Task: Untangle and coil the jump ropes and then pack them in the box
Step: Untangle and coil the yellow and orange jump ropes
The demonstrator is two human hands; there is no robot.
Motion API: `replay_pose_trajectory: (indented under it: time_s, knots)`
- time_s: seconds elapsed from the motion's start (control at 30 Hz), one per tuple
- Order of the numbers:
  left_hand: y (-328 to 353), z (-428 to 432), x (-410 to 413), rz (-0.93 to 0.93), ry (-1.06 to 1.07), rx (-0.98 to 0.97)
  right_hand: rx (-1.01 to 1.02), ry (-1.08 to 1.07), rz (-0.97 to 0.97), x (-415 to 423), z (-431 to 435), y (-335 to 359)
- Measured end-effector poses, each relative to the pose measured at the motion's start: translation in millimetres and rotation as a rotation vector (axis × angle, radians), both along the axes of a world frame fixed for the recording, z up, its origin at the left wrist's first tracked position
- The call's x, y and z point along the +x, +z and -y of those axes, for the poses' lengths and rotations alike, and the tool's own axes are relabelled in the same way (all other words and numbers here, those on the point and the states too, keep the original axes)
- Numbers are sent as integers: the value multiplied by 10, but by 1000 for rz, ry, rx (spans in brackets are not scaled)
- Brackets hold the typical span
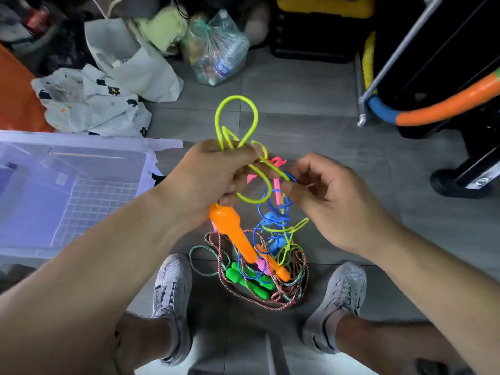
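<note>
Left hand [216, 174]: fist closed round gathered yellow-green rope [235, 115] loops; orange handle [234, 234] hangs at 6 o'clock.
Right hand [330, 201]: fingertips pinching a yellow-green strand at its 9 o'clock.
Rope feel: likely light, springy, slick plastic cord; best gripped at handles.
Tangle [259, 272]: on floor between shoes.
Box [81, 147]: open, at 9 o'clock.

The yellow-green rope [235, 117] and orange handle [232, 231] look like smooth glossy plastic. The clear storage box [81, 147] is translucent plastic. The red-green twisted cord [273, 304] looks rough and woven.
</note>
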State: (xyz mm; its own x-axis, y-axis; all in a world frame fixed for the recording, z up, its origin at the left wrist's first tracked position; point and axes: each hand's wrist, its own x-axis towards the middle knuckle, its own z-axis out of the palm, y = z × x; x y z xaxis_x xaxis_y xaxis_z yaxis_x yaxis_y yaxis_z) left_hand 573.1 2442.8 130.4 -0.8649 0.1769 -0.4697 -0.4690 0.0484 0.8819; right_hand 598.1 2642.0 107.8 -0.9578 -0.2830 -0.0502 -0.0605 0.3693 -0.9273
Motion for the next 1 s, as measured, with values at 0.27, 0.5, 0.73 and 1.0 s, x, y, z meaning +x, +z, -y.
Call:
replay_pose_trajectory:
  time_s: [0.27,0.5,0.73,1.0]
  knots:
    - [27,17,-16,-7,4,-114,-94,38,32,-11,-32,13]
    - [40,-53,29,69,-10,127,142,98,-35,27,-24,-188]
    - [128,-20,31,170,-72,398,159,130,-89,15,73,-148]
    - [-18,-22,47,-164,-99,-145,245,-32,-133,-107,-55,118]
